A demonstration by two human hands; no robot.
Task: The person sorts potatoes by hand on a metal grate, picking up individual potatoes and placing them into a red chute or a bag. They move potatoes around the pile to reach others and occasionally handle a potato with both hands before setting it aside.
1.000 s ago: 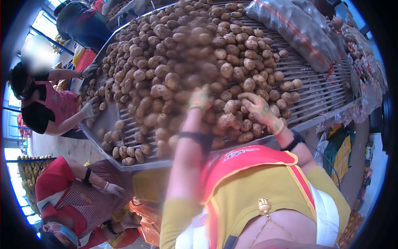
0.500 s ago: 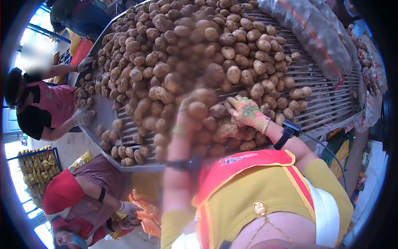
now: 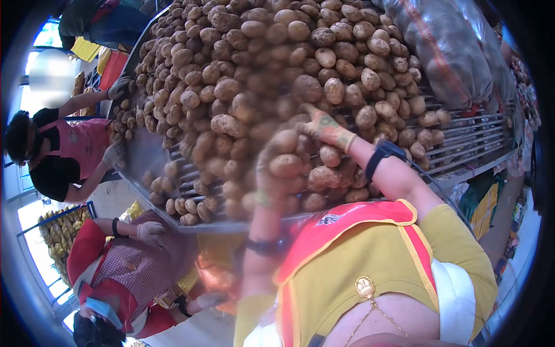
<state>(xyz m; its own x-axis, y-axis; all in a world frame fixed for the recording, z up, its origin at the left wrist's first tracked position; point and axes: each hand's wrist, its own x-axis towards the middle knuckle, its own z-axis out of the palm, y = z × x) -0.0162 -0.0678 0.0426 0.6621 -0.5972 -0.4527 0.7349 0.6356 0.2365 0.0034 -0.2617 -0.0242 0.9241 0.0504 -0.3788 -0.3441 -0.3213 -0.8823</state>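
My right hand, in a patterned light glove, reaches over the potato heap with its fingers curled about a dirt-covered potato. My left hand, also gloved, lies low at the side of two pale brown potatoes. A blurred patch in the view smears its fingers, and I cannot tell whether they grip either potato. More soil-stained potatoes lie below and between my two hands, on the slatted metal table.
Large filled mesh sacks lie at the table's right. A gloved co-worker stands at its left edge with both hands by the potatoes. Another person in a checked apron is at the lower left, near an orange bag. A rack of yellow bags stands behind.
My right hand has moved up and left toward the middle of the heap. The person in the checked apron has spread their hands apart. The whole view has shifted slightly.
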